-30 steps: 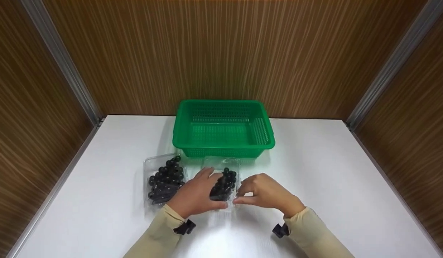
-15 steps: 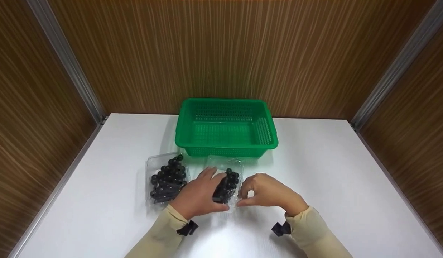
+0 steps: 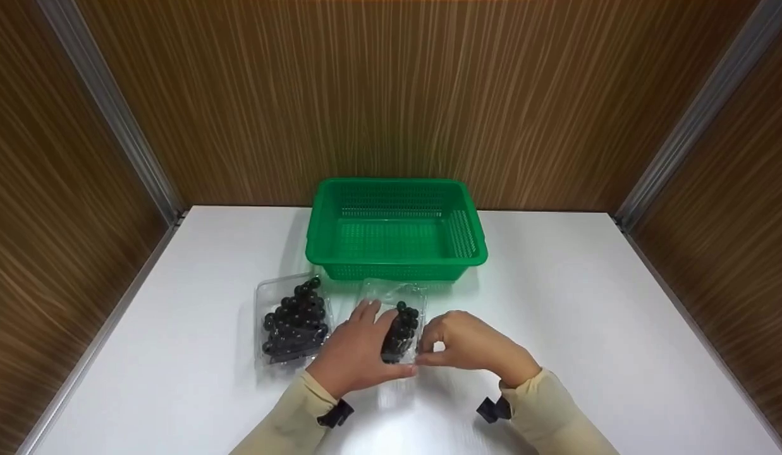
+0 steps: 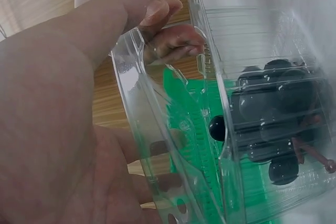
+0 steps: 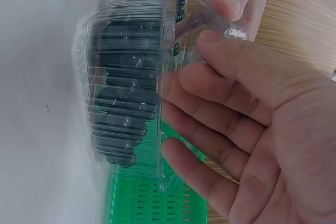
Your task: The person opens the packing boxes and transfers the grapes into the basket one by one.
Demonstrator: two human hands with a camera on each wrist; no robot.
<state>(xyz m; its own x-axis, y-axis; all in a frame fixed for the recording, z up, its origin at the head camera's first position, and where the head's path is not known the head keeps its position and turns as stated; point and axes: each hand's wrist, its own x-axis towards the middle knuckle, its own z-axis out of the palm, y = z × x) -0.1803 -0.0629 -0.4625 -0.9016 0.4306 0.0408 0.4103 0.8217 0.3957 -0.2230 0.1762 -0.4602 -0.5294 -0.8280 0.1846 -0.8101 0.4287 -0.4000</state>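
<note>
A clear plastic container (image 3: 411, 373) of dark grapes (image 3: 400, 332) stands between the two hands. Its lid (image 4: 128, 77) is tilted up from the tray in the left wrist view. My left hand (image 3: 356, 354) grips this lid, thumb at the near edge and fingers spread across towards the far side. My right hand (image 3: 473, 344) has its fingers curled at the container's right side; in the right wrist view, thumb and index finger (image 5: 205, 80) pinch the lid's near corner, and the other fingertips touch the rim. Grapes (image 5: 126, 98) show through the ribbed tray wall.
A green basket (image 3: 397, 261) stands at the back of the white table (image 3: 555, 284), just behind the containers. Another clear container (image 3: 262, 297) of dark grapes (image 3: 296, 316) lies left of my left hand. Wood-patterned panels (image 3: 391, 95) enclose the back and sides.
My left hand has shifted slightly right and nearer the body, its thumb now close to the right thumb. The right hand has hardly moved. The head view has shifted a little.
</note>
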